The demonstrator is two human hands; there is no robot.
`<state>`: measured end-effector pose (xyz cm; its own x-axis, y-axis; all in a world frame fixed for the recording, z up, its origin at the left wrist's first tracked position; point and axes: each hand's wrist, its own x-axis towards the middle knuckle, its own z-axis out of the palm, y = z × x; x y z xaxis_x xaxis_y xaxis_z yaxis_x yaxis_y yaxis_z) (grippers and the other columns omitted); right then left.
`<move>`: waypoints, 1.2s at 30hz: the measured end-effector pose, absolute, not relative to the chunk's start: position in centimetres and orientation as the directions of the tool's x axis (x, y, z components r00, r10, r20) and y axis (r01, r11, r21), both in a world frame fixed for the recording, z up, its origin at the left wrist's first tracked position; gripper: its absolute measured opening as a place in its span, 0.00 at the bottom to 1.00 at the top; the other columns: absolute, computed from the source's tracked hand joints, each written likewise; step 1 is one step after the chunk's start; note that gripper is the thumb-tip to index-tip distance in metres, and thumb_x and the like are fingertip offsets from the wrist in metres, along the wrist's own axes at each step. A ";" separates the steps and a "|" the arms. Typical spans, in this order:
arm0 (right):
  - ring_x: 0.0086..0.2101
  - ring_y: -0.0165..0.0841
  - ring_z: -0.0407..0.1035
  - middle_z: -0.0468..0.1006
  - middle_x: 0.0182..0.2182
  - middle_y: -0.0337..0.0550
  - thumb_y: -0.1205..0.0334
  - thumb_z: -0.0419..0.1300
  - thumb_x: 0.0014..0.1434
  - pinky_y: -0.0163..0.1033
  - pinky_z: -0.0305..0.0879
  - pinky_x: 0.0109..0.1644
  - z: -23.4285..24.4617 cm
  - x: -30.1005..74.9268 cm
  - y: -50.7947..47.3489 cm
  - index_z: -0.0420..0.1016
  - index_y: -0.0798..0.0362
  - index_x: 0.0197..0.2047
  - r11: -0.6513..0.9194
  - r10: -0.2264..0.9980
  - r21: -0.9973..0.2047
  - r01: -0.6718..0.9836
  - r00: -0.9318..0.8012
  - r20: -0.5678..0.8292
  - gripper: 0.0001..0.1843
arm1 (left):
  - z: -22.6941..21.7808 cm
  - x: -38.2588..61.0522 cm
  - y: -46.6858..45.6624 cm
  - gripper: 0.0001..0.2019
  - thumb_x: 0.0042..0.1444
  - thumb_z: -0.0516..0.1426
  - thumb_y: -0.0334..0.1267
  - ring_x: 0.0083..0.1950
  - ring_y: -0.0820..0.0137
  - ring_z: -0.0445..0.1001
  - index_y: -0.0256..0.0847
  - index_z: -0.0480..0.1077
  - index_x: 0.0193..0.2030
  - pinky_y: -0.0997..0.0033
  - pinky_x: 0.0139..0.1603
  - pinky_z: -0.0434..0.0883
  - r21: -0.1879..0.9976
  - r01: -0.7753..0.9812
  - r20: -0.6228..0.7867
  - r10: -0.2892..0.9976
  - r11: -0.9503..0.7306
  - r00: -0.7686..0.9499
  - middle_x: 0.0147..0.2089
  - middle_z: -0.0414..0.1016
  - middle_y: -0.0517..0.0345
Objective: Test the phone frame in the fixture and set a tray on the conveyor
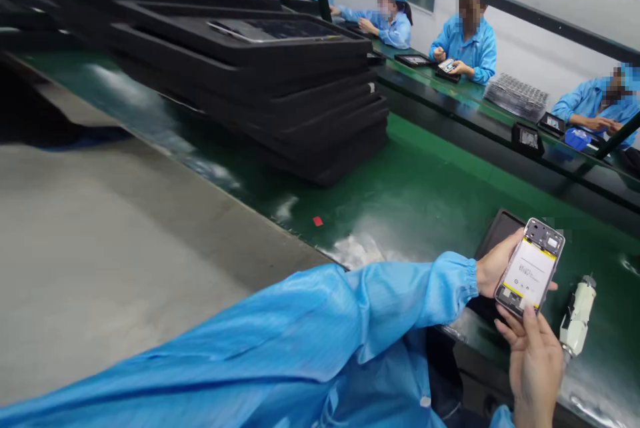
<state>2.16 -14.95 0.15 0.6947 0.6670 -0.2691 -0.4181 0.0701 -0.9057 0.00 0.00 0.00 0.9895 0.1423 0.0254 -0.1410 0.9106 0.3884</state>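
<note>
An opened smartphone (531,271) with its back cover off shows a white battery with yellow edges, and dark parts at the top and bottom. My left hand (496,267) holds it from the left side, with fingertips showing past its right edge. At the phone's lower end, my right hand (536,355) has a finger on the front and others under the bottom edge, closed on it. Beneath the phone and left hand lies a black tray (501,228), partly hidden. Just right of the phone, a white electric screwdriver (579,318) rests on the green bench.
A tall stack of black foam trays (300,101) stands on the green bench (425,181) to the left, the top one holding phone parts. A small red piece (317,221) lies near the bench edge. Several co-workers in blue sit along the far line, with clear plastic trays (517,96).
</note>
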 end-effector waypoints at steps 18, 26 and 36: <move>0.37 0.39 0.74 0.80 0.34 0.47 0.45 0.64 0.53 0.48 0.75 0.42 -0.1 3.9 -14.0 0.74 0.58 0.42 0.022 0.484 -1.000 0.023 0.875 0.030 0.24 | 1.8 -4.1 3.7 0.33 0.63 0.43 0.57 0.66 0.56 0.62 0.30 0.63 0.62 0.52 0.67 0.55 0.998 -0.054 0.068 0.763 -0.044 0.643 0.64 0.63 0.38; 0.52 0.51 0.68 0.73 0.51 0.61 0.47 0.48 0.64 0.56 0.63 0.56 -1.2 3.2 -11.0 0.73 0.63 0.53 -0.304 0.563 -0.538 0.786 0.604 0.564 0.29 | -0.1 -8.8 2.7 0.23 0.62 0.49 0.47 0.72 0.45 0.44 0.33 0.67 0.58 0.29 0.64 0.29 0.652 0.468 0.116 0.688 -0.597 0.716 0.67 0.57 0.37; 0.56 0.57 0.63 0.66 0.56 0.68 0.38 0.45 0.60 0.61 0.58 0.59 -2.1 5.6 -14.6 0.69 0.67 0.57 -0.504 0.575 -0.573 0.646 0.746 0.335 0.41 | 0.2 -10.8 0.3 0.30 0.60 0.51 0.49 0.73 0.45 0.37 0.32 0.59 0.64 0.26 0.62 0.27 0.571 0.486 0.043 0.615 -0.662 0.787 0.70 0.49 0.35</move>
